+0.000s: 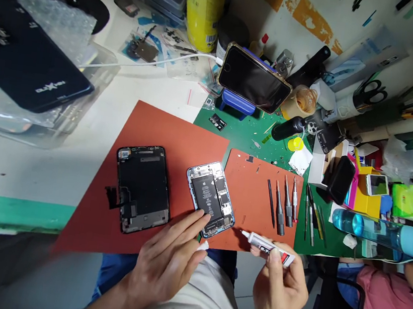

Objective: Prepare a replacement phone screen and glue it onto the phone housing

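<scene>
Head view: left hand (pixel 167 263) over the near edge of the opened phone body (pixel 211 198), its extended fingertips on the lower part of the battery (pixel 206 197); a small white piece (pixel 203 246) shows beside the curled fingers, whether pinched cannot be told. Right hand (pixel 278 288) pinches a white glue tube (pixel 270 249) between thumb and fingers, nozzle pointing left toward the phone body and apart from it. Phone body lies on the red mat (pixel 188 147), tilted in plan, internals facing up. To its left, on the same mat: detached screen assembly (pixel 144 187), inner side up, flex cable (pixel 112 198) protruding at its left edge. To the right, a second red mat (pixel 247 195) bears a row of screwdrivers (pixel 283 205) and a thin black tool (pixel 271 202). Further right, tweezers (pixel 311 214) on the green mat (pixel 240 128); blue water bottle (pixel 386 235) lying beyond. Behind, a phone (pixel 255 78) leans on a blue stand (pixel 237 104), a white cable (pixel 154 61) at its upper left edge.
</scene>
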`<state>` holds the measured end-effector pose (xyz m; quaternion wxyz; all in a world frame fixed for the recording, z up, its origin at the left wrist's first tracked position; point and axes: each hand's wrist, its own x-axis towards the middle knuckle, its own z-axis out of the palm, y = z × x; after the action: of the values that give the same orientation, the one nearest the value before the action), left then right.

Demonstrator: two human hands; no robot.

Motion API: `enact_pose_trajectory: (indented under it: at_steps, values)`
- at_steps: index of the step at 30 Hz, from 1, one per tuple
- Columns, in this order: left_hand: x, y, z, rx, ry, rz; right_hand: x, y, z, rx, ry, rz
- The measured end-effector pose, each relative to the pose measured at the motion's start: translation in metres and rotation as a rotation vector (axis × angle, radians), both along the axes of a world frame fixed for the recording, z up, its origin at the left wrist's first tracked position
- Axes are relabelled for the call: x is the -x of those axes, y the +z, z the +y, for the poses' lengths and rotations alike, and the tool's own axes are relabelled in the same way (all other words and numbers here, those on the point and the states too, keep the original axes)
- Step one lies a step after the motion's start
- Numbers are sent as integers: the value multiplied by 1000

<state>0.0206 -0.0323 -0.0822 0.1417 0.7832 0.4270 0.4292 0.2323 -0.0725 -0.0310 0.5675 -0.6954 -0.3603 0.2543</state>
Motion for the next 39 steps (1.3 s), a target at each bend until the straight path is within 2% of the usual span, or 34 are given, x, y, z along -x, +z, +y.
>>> enact_pose_trajectory:
  at_steps: [3, 5, 7, 10, 14, 17, 23, 27, 31, 35, 37, 39]
  values:
    - [11, 28, 2, 137, 32, -77, -7, 10, 8, 126, -2, 418]
    - [19, 49, 15, 188, 147, -62, -8, 16, 10, 224, 4, 649]
    - [25, 66, 39, 267, 268, -16, -4, 20, 7, 302, 27, 828]
    - [26, 80, 83, 491, 315, 99, 7, 22, -1, 365, 84, 993]
    - [16, 84, 127, 749, 296, 246, 23, 24, -5, 369, 123, 1064]
    - [9, 83, 141, 800, 269, 351, 30, 25, 1, 337, 154, 1045]
    - [7, 81, 151, 797, 271, 397, 37, 24, 12, 298, 199, 1048]
    - [10, 79, 151, 797, 246, 364, 38, 20, 15, 289, 172, 1018]
    - [16, 80, 142, 836, 188, 314, 29, 22, 22, 203, 176, 950]
    - [14, 89, 140, 813, 149, 285, 15, 23, 34, 119, 123, 929]
    - [6, 95, 148, 778, 68, 264, 11, 22, 40, 102, 109, 932]
    - [-7, 100, 158, 773, -80, 248, 9, 21, 44, 92, 102, 926]
